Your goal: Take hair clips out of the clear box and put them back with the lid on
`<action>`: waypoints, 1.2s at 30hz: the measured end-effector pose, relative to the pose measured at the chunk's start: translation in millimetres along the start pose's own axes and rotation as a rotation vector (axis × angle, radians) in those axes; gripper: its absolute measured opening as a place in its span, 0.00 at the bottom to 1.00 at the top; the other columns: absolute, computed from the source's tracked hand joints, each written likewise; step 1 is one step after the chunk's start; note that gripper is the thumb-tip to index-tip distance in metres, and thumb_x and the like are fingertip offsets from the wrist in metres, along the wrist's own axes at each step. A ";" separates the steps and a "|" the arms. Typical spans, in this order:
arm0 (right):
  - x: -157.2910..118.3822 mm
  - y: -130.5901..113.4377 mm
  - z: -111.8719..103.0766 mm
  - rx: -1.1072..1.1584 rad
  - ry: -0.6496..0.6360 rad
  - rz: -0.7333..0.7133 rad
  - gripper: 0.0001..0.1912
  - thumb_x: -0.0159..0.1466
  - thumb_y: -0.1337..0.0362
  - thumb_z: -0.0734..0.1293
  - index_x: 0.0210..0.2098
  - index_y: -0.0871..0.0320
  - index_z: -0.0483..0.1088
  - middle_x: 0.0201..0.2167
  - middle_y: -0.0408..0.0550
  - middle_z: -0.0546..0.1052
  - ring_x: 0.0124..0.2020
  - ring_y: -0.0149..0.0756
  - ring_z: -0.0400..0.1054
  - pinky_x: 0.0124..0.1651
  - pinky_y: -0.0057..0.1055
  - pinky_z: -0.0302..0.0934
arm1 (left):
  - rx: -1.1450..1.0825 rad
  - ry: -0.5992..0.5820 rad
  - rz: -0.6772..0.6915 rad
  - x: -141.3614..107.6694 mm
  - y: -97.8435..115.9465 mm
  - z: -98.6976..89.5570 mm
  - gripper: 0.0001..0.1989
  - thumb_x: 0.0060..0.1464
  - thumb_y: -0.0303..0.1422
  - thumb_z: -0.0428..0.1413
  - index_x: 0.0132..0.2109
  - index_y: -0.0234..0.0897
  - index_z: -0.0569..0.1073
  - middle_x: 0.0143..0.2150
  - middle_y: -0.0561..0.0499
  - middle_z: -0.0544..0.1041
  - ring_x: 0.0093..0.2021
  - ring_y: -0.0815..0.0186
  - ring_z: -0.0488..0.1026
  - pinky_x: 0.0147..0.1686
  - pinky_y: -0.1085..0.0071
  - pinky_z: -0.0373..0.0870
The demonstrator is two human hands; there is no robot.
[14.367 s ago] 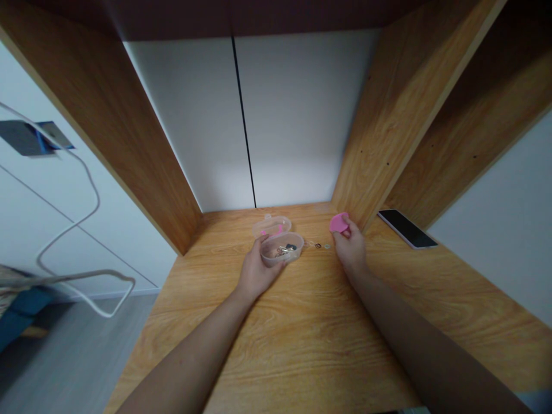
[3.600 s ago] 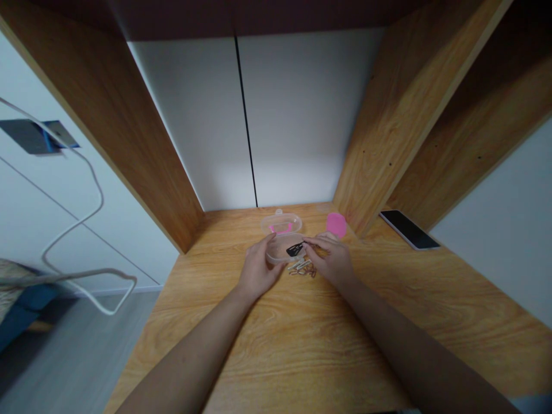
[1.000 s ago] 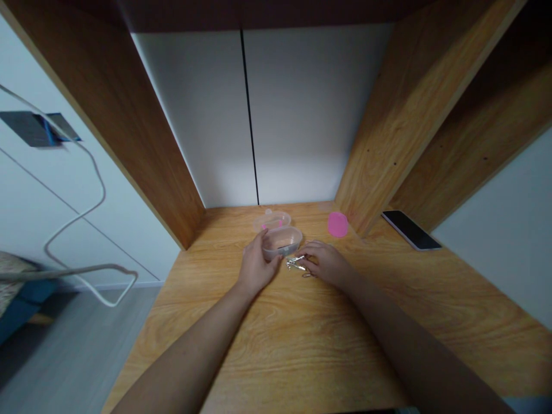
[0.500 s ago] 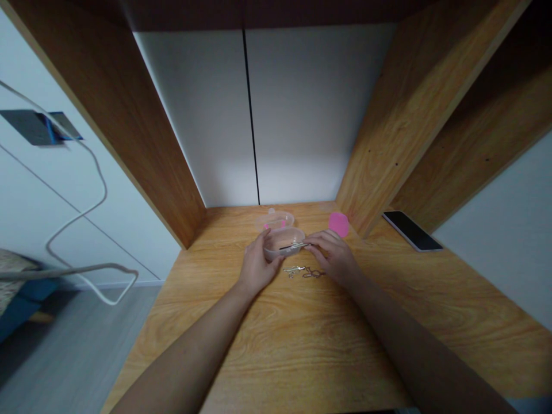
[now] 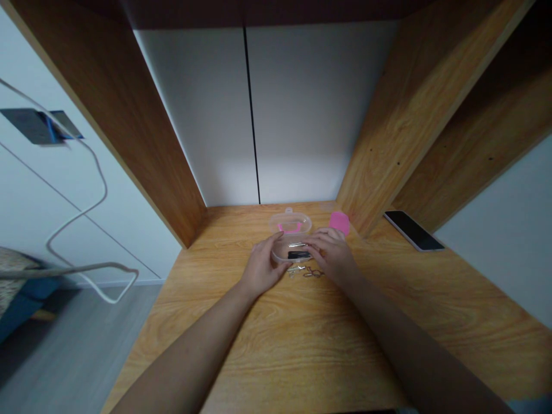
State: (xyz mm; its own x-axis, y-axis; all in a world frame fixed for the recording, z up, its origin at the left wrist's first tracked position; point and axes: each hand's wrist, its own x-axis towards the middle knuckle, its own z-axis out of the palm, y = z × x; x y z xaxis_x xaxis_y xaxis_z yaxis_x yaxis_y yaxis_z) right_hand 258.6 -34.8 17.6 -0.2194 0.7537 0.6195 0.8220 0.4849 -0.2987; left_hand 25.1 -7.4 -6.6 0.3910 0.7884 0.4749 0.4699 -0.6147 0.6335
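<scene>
We gripped the clear plastic box [image 5: 282, 252] in our left hand [image 5: 261, 267] to steady it; our curled right hand [image 5: 332, 256] was at its rim, grip unclear.

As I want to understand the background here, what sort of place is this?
It is probably a room in a home, perhaps a bedroom or study: there is a built-in wooden desk, a phone lying on it, and a white cable hanging beside it.

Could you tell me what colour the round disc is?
The disc is bright pink, in the head view.
</scene>
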 end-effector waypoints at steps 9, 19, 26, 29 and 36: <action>-0.5 3.4 3.7 0.015 -0.020 0.122 0.05 0.64 0.59 0.71 0.38 0.49 0.81 0.41 0.48 0.83 0.52 0.49 0.72 0.64 0.60 0.50 | 0.017 -0.002 0.042 0.3 1.1 -0.7 0.39 0.52 0.35 0.67 0.67 0.43 0.61 0.64 0.43 0.72 0.63 0.51 0.70 0.64 0.50 0.65; -2.6 7.5 2.6 0.025 -0.016 0.089 0.07 0.65 0.57 0.71 0.40 0.47 0.81 0.44 0.47 0.83 0.56 0.50 0.71 0.65 0.60 0.51 | 0.029 0.006 0.049 -0.6 -1.1 0.0 0.39 0.51 0.36 0.67 0.67 0.42 0.62 0.63 0.42 0.73 0.61 0.51 0.71 0.62 0.50 0.66; 0.4 11.1 -13.3 0.128 0.085 -0.014 0.07 0.66 0.58 0.71 0.37 0.54 0.79 0.36 0.50 0.82 0.41 0.42 0.74 0.48 0.42 0.65 | -0.007 0.060 -0.004 0.2 -10.2 4.9 0.39 0.52 0.34 0.67 0.67 0.41 0.61 0.62 0.41 0.73 0.62 0.50 0.71 0.63 0.48 0.66; -0.3 16.0 -18.6 0.192 -0.065 -0.058 0.08 0.65 0.57 0.72 0.33 0.54 0.77 0.32 0.49 0.80 0.36 0.40 0.73 0.42 0.37 0.66 | -0.027 0.107 -0.039 1.2 -15.2 6.9 0.39 0.51 0.34 0.66 0.67 0.40 0.61 0.62 0.40 0.73 0.61 0.49 0.71 0.62 0.48 0.67; -6.8 16.1 -13.6 0.205 -0.419 -0.057 0.10 0.64 0.55 0.72 0.35 0.54 0.78 0.34 0.48 0.80 0.40 0.40 0.73 0.44 0.35 0.65 | -0.037 0.112 -0.061 1.2 -19.3 7.9 0.40 0.51 0.34 0.67 0.68 0.40 0.60 0.62 0.40 0.73 0.62 0.49 0.71 0.63 0.48 0.67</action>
State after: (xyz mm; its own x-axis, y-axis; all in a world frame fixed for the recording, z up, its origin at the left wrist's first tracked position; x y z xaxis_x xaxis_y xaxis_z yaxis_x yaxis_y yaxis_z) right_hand 280.5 -38.2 18.5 -0.4890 0.8172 0.3051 0.6913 0.5763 -0.4358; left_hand 22.8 5.2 -23.1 0.2709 0.8235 0.4984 0.4602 -0.5655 0.6844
